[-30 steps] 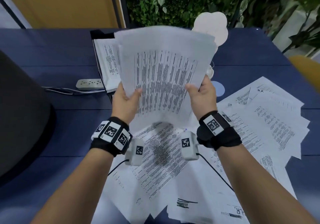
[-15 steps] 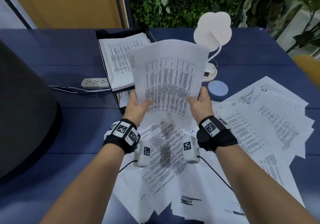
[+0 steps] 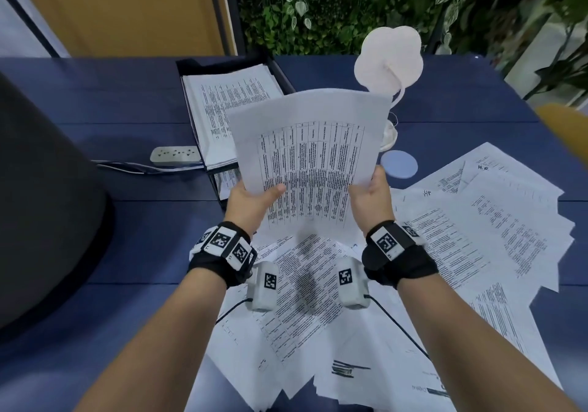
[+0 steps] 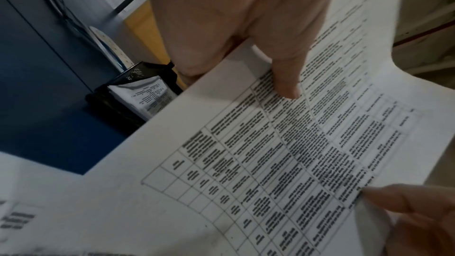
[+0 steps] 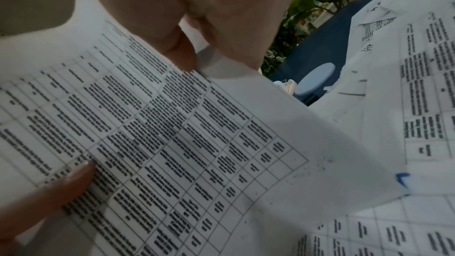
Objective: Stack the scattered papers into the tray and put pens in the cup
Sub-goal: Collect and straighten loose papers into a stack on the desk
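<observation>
I hold a sheaf of printed papers (image 3: 310, 157) upright above the blue table. My left hand (image 3: 254, 200) grips its lower left edge, thumb on the printed face (image 4: 285, 85). My right hand (image 3: 370, 195) grips the lower right edge (image 5: 182, 54). The black paper tray (image 3: 280, 71) stands just behind the sheaf at the table's back, with a stack of sheets (image 3: 222, 109) in it. Many loose printed sheets (image 3: 461, 236) lie scattered on the table under and right of my hands. No pens or cup show.
A white desk lamp (image 3: 389, 58) stands behind the sheaf, with a pale blue round disc (image 3: 399, 163) at its foot. A white power strip (image 3: 175, 155) with cables lies left of the tray. A dark rounded object (image 3: 41, 204) fills the left side. Plants line the back.
The held sheaf has come down and nearer to me, uncovering the tray and its stack. Both hands keep their grip on its lower edges.
</observation>
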Motion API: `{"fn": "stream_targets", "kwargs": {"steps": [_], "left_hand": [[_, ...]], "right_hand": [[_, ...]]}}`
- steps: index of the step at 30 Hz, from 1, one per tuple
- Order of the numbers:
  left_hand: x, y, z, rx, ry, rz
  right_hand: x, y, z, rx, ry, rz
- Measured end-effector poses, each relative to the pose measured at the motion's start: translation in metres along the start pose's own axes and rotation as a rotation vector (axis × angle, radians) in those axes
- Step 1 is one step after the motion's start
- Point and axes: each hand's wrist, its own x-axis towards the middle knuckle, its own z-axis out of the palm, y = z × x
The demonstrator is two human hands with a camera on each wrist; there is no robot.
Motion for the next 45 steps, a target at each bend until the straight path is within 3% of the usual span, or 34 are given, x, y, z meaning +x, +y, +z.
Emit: {"fn": "stream_targets", "kwargs": {"steps": [5,10,15,20,23,33,37,41,45], "left_hand": [[-0.001,0.003,-0.004,-0.012,0.052,-0.037],[-0.003,-0.004,-0.013,-0.118,0.058,-0.098],[-0.002,-0.033,-0.019,0.030,0.075,-0.220],[-0.012,-0.075,-0.027,0.308,0.041,-0.423],[-0.020,-0.089,-0.029,0.423,0.053,-0.489],[-0.005,-0.083,-0.049,0.005,0.048,-0.452],[-0.009,-0.089,-0.058,-0.039,-0.006,-0.509],[-0.009,-0.092,-0.068,-0.020,-0.155,-0.623],[0.013,-0.090,-0.076,-0.055,-0.066,-0.581]], "right_hand": [[-0.002,-0.001,-0.001,0.005,-0.030,0.018],[0.000,0.032,-0.015,-0.232,-0.209,0.260],[-0.011,0.064,-0.019,-0.298,-0.283,0.406],[-0.021,0.085,-0.021,-0.604,-0.478,0.567],[-0.024,0.093,-0.021,-0.612,-0.500,0.594],[0.005,0.088,0.005,-0.498,-0.459,0.497],[0.027,0.086,0.028,-0.470,-0.441,0.465],[0.048,0.079,0.048,-0.549,-0.412,0.426],[0.066,0.068,0.068,-0.545,-0.381,0.367]]}}
